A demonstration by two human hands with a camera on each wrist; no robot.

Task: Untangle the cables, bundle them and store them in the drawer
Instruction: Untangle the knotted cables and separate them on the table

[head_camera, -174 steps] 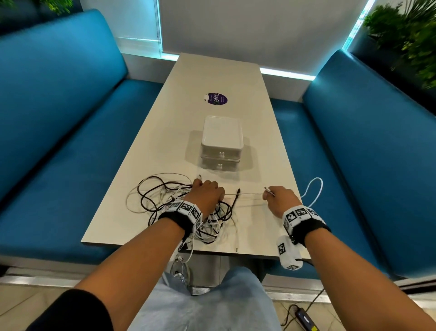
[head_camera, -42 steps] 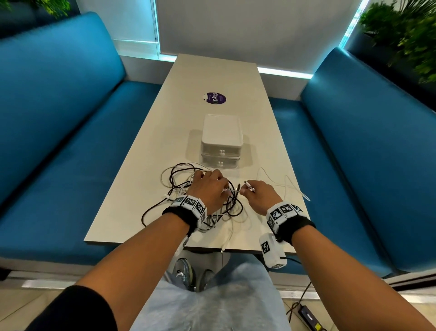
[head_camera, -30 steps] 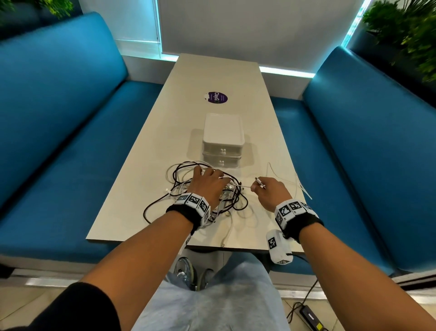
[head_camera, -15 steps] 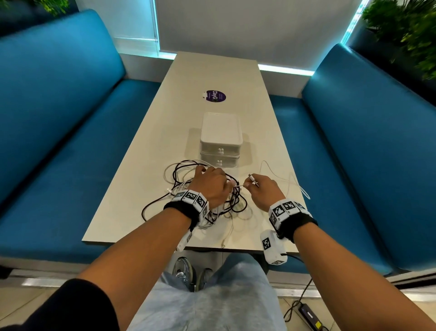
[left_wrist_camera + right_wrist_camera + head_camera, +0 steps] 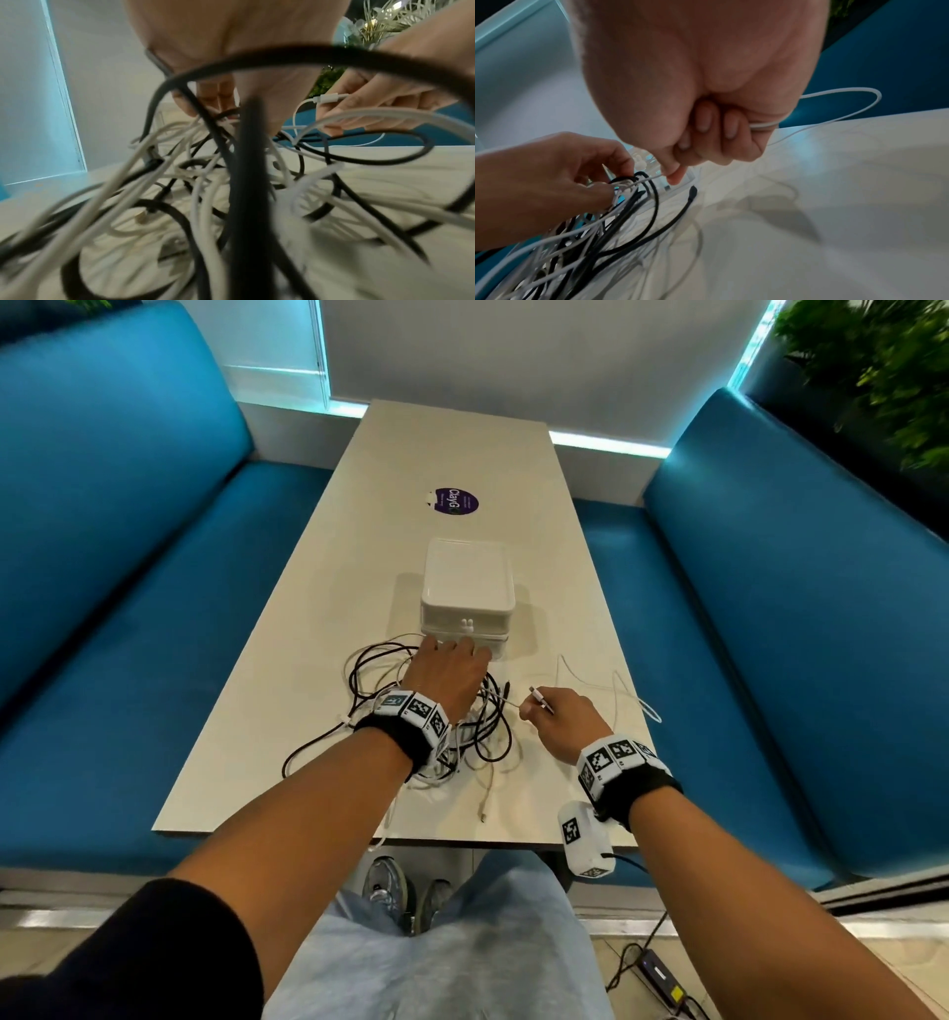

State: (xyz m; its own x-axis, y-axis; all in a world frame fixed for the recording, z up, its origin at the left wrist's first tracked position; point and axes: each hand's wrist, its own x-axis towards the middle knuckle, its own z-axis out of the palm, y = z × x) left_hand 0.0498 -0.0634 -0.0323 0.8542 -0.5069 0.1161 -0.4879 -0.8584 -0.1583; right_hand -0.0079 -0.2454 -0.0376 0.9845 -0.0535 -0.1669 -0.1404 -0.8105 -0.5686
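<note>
Untangling in progress, low centre of the head view: the right hand (image 5: 557, 719) pinches a white cable (image 5: 539, 700) by its plug.

Left hand (image 5: 445, 675) grips the tangle (image 5: 477, 737) on the desk (image 5: 462, 454), just below the closed drawer box (image 5: 466, 588); next, likely, drawing that cable free.

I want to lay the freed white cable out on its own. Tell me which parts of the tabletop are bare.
Bare: the far table beyond the purple sticker, the left strip beside the drawer box, and the near right edge behind the right hand, crossed only by thin white cable. Crowded: the cable tangle under the left hand, up to the box front.
</note>
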